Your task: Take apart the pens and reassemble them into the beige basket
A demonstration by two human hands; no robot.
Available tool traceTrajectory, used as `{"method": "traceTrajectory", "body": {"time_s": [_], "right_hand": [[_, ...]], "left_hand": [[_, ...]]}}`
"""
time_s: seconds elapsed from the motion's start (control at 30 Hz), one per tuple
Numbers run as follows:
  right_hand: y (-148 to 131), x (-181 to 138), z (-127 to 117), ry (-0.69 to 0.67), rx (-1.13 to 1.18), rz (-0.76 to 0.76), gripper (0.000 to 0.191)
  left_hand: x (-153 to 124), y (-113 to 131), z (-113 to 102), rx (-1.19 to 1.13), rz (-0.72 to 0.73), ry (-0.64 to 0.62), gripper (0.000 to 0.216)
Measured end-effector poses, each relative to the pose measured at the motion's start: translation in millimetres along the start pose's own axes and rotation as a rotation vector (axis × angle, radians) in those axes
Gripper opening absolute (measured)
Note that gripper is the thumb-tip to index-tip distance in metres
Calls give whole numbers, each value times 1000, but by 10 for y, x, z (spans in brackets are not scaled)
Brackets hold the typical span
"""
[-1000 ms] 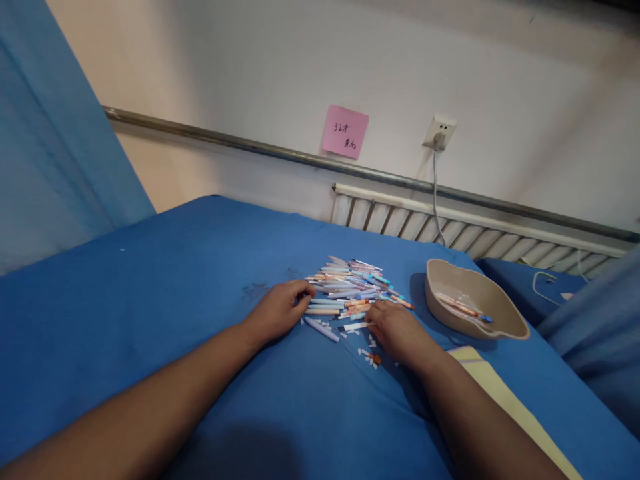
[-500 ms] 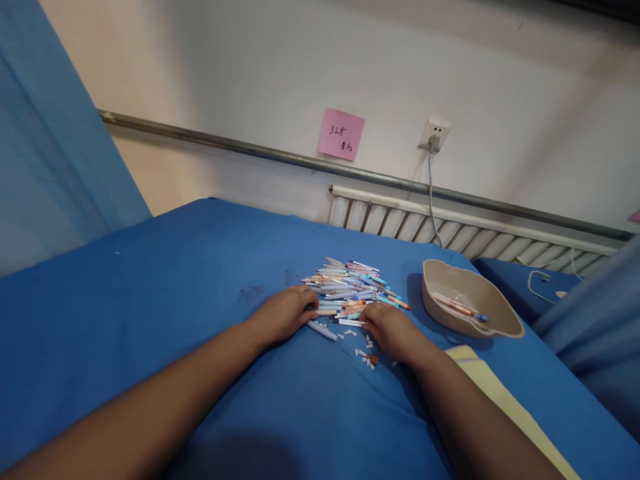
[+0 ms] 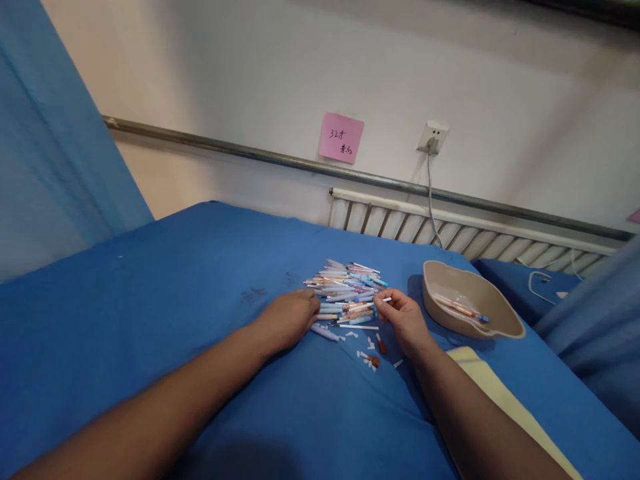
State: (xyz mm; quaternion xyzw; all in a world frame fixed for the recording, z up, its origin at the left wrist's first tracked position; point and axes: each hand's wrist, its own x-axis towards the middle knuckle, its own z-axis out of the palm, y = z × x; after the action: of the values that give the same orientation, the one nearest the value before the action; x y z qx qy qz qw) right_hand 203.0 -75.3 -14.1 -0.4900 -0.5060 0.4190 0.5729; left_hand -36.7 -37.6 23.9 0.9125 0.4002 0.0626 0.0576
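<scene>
A heap of pens and thin pen parts lies on the blue cloth in front of me. My left hand rests at the left side of this heap, its fingers curled against pen ends; what they grip is hidden. Over the right side, my right hand pinches a slim white stick, like a pen refill, between thumb and fingers. Another thin white stick lies just below the heap. Near my left fingers is a pale lilac pen. Small white pieces and brown pieces are scattered closer to me.
A beige basin holding several pens stands to the right. A folded yellow cloth lies under my right forearm. Behind the blue-covered surface are a radiator, a metal pipe and a plugged-in socket.
My right hand has lifted and moved slightly right, now holding a white stick above the heap. A brown piece by it has come into view. My left hand has barely shifted.
</scene>
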Motion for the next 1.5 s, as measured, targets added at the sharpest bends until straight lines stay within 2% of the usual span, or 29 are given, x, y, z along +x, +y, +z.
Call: {"method": "traceTrajectory", "body": {"time_s": [0.13, 0.47, 0.63, 0.73, 0.83, 1.2, 1.5], "right_hand": [[-28, -24, 41, 30, 162, 39, 29], [-10, -25, 96, 38, 79, 16, 28], [-8, -19, 57, 108, 135, -40, 26], [-41, -18, 55, 147, 199, -57, 26], [-68, -22, 63, 160, 227, -70, 27], [-58, -21, 24, 169, 264, -79, 24], [-56, -55, 110, 51, 161, -46, 28]], "left_hand": [[-22, 19, -2, 60, -2, -20, 23], [-62, 47, 52, 34, -5, 55, 19], [-88, 48, 47, -220, -92, 114, 20], [-71, 50, 55, -440, -116, 95, 18], [-59, 71, 60, -549, -96, 69, 18], [-55, 71, 83, -633, -92, 114, 19], [-57, 90, 120, -715, -88, 83, 19]]}}
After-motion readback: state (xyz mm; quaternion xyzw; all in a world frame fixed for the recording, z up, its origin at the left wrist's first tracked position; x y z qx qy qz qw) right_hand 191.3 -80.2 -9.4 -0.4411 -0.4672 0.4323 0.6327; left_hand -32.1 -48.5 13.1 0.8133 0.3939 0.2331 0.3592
